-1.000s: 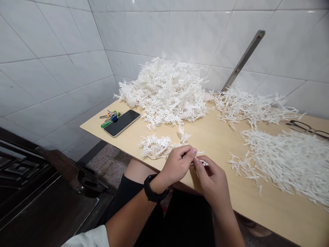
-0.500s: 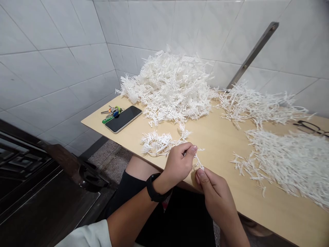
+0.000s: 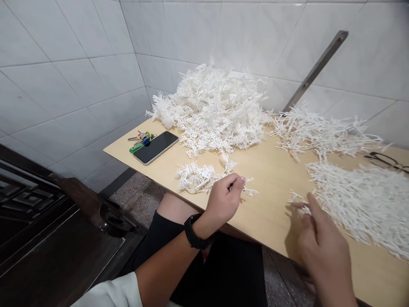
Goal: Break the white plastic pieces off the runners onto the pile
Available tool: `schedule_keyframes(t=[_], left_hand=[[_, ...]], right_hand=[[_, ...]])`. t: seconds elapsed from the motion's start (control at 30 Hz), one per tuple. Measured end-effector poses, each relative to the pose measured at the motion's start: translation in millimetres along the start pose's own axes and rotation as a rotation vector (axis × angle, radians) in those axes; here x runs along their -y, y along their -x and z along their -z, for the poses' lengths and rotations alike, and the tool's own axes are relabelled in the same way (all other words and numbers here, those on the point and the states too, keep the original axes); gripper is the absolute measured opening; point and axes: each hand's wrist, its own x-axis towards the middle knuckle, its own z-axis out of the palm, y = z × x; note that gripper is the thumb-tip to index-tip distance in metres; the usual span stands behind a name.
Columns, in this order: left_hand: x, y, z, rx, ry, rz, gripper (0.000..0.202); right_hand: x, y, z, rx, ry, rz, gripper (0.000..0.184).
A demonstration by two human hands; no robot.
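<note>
The table (image 3: 265, 200) carries a large heap of white fringed strips (image 3: 214, 111) at 12 o'clock and a second heap (image 3: 361, 204) at 3 o'clock. The right hand (image 3: 322, 251), at 4 o'clock, has its grip released, fingers spread beside the second heap. The left hand (image 3: 223, 200), at 6 o'clock, has its grip clenched on a single strip (image 3: 251, 192), long axis pointing toward 3 o'clock.

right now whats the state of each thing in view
left hand: pinching a white strand
right hand: open, fingers spread beside a white pile
large white heap: piled by the wall
phone: face up, screen dark
keys: lying beside the phone
glasses: lying on the table
</note>
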Motion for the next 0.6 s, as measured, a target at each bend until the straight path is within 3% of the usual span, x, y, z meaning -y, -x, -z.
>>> schedule_keyframes(t=[0.07,0.13,0.2,0.37,0.47,0.6], left_hand=[[-1,1,0.5,0.016,-0.017,-0.006,0.038],[-1,1,1.0,0.041,-0.028,-0.018,0.038],[-1,1,1.0,0.073,-0.025,-0.027,0.038],[-2,2,1.1,0.150,0.005,-0.037,0.037],[-4,2,2.9,0.144,-0.011,-0.036,0.037],[-5,1,5.0,0.085,-0.030,-0.025,0.037]], right_hand=[[-1,-18,-1,-0.034,0.051,0.001,0.072],[5,-25,-3,-0.071,0.049,0.023,0.079],[15,-22,-7,-0.069,-0.041,0.056,0.071],[44,1,-29,0.338,-0.438,0.119,0.036],[55,4,-40,0.340,-0.491,0.113,0.027],[59,6,-41,0.352,-0.491,0.128,0.038]])
